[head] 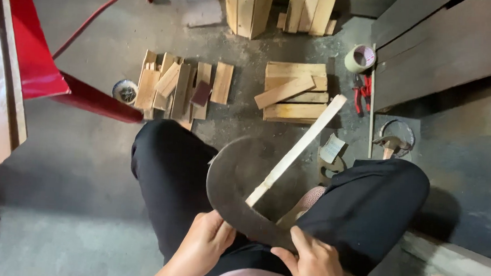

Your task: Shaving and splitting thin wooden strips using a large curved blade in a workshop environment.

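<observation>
Curved dark metal blade (pixel 229 182), sickle-shaped, held low over the lap between two black-trousered knees, above a grey concrete floor (pixel 87 163). Likely heavy for its size, rigid, unforgiving along the inner edge; best gripped at the thick lower end, well away from the curve's cutting side. Pale wooden slat (pixel 301 146) lying slantwise across the blade's hollow, lower end touching the metal, upper end reaching toward the stacked boards (pixel 292 93) near the floor's far side. Light, stiff, apt to split along the grain; rough enough not to slip.

Left hand (pixel 203 245) closed round the blade's lower end, fingers wrapped, thumb on top. Right hand (pixel 314 265) half curled, thumb and forefinger pressed against the blade's lower right stretch; whether fully clasped, cannot tell from this angle.

Round about: scattered short wood offcuts (pixel 178 87) on the floor beyond the left knee, roll of tape (pixel 360 58) and red-handled pliers (pixel 362 92) beside a dark plank edge at the right, hammer (pixel 389 144) just below them, red metal frame (pixel 63 83) at the left.
</observation>
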